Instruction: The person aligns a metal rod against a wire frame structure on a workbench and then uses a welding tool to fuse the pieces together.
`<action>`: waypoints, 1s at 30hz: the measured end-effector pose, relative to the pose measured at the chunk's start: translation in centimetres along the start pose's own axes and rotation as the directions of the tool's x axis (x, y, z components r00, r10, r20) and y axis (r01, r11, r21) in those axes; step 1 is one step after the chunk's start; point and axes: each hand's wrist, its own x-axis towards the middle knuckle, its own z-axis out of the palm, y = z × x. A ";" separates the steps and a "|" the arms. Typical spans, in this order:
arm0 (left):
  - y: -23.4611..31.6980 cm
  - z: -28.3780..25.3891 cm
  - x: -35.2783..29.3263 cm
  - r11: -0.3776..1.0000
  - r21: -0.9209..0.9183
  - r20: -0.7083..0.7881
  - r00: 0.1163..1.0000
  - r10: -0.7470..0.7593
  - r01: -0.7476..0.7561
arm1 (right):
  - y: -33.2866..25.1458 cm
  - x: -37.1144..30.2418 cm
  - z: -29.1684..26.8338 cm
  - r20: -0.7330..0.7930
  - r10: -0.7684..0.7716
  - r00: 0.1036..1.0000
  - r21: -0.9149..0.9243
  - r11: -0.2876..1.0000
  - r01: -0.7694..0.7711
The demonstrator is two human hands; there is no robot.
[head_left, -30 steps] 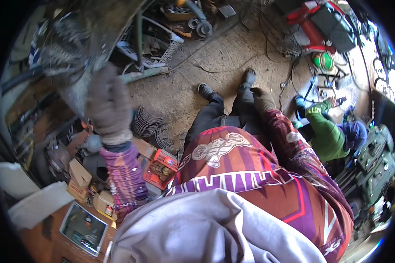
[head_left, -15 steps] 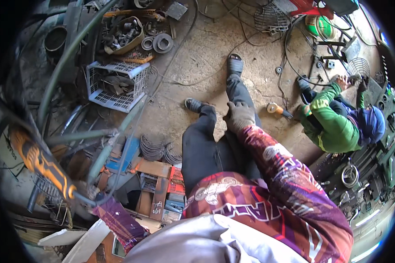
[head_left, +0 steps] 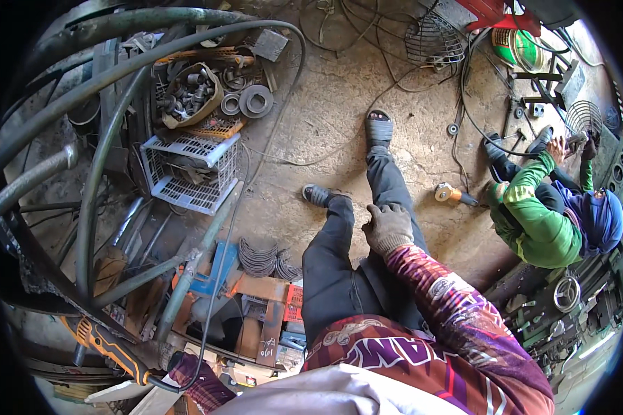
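Observation:
My left hand (head_left: 162, 354), in a grey glove, is low at the left, its fingers partly hidden behind an orange and black corded angle grinder (head_left: 107, 344). The hand is closed on the grinder's body. Its head end is hidden by the dark edge of a large metal tube frame (head_left: 111, 166). My right hand (head_left: 389, 229), also gloved, lies on my right thigh with the thumb apart from the other fingers and holds nothing.
A white plastic crate (head_left: 190, 169) and a box of metal parts (head_left: 190, 97) stand at the left. Another grinder (head_left: 453, 194) lies on the concrete floor, with cables trailing around. At the right, a person in green (head_left: 543, 214) crouches beside metal parts. Wire coils (head_left: 258, 258) lie beside me.
My left hand has moved down with the grinder, away from its raised place at the left. The view has shifted, and more of the tube frame shows. My right hand stays on the thigh.

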 end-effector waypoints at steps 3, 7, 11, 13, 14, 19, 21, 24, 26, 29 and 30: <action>-0.1 0.1 0.2 1.000 0.021 -0.007 1.000 -0.007 0.007 | 0.3 0.2 0.8 -0.018 0.009 1.000 0.006 1.000 -0.009; -0.4 0.0 0.3 0.999 0.047 -0.015 1.000 -0.003 0.004 | 0.2 0.1 0.6 -0.006 0.026 1.000 -0.002 1.000 -0.026; -0.5 0.0 0.4 0.998 0.065 -0.024 1.000 -0.001 0.002 | 0.5 0.2 0.9 -0.003 0.012 1.000 -0.011 1.000 -0.012; -0.5 0.0 0.4 0.997 0.072 -0.024 1.000 0.003 -0.001 | 0.6 0.3 1.0 -0.003 0.004 1.000 -0.028 1.000 -0.004; -0.6 0.0 0.4 0.997 0.071 -0.026 1.000 0.006 -0.004 | 0.6 0.3 0.9 0.000 0.003 1.000 -0.031 1.000 -0.003; -0.8 0.0 0.2 0.996 0.088 -0.038 0.999 0.009 -0.006 | 0.4 0.4 1.0 0.070 0.020 0.997 -0.047 0.999 -0.017; -0.9 0.0 0.0 0.996 0.095 -0.039 0.999 0.009 -0.006 | 0.4 0.3 1.1 0.070 0.023 0.997 -0.056 0.998 -0.019; -1.1 0.0 -0.3 0.995 0.104 -0.048 0.999 0.015 -0.010 | 0.1 0.2 1.2 0.088 0.034 0.996 -0.057 0.998 -0.029; -0.9 0.1 -0.3 0.995 0.102 -0.054 0.998 0.020 -0.014 | 0.0 0.4 1.1 0.077 0.019 0.997 -0.064 0.998 -0.015; -1.3 0.1 -0.7 0.996 0.090 -0.065 0.998 0.013 -0.007 | 0.0 0.5 1.7 0.061 0.013 0.998 -0.102 0.995 -0.006; -1.1 0.2 -0.7 0.996 0.088 -0.069 0.998 0.015 -0.009 | -0.2 0.5 1.7 0.066 0.020 0.998 -0.116 0.993 -0.013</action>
